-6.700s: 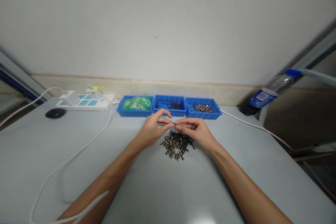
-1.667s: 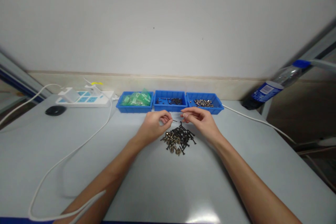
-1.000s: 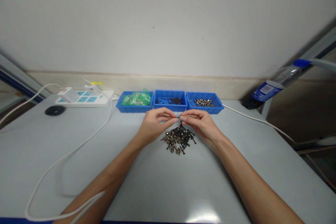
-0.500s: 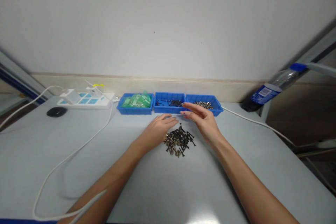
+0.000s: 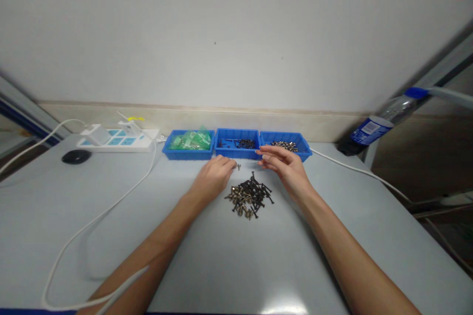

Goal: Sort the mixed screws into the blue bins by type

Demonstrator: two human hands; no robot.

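Observation:
A mixed pile of black and brassy screws lies on the table between my hands. My left hand is at the pile's far left side, fingers curled together in a pinch. A small screw shows right at its fingertips, a little beyond the pile. To the right, my right hand hovers with fingers bent and somewhat apart, nothing visible in it. Its fingertips overlap the front of the middle blue tray, which holds dark screws, and of the right blue tray, which holds shiny metal pieces.
A left blue tray contains green plastic bags. Farther left are a white power strip and a black mouse. A white cable loops across the table and over my left forearm. At the right leans a bottle with dark liquid.
My left hand has drawn slightly left and away from the pile, its fingers curling in, and a small screw now shows at their tips. My right hand stays nearly in place.

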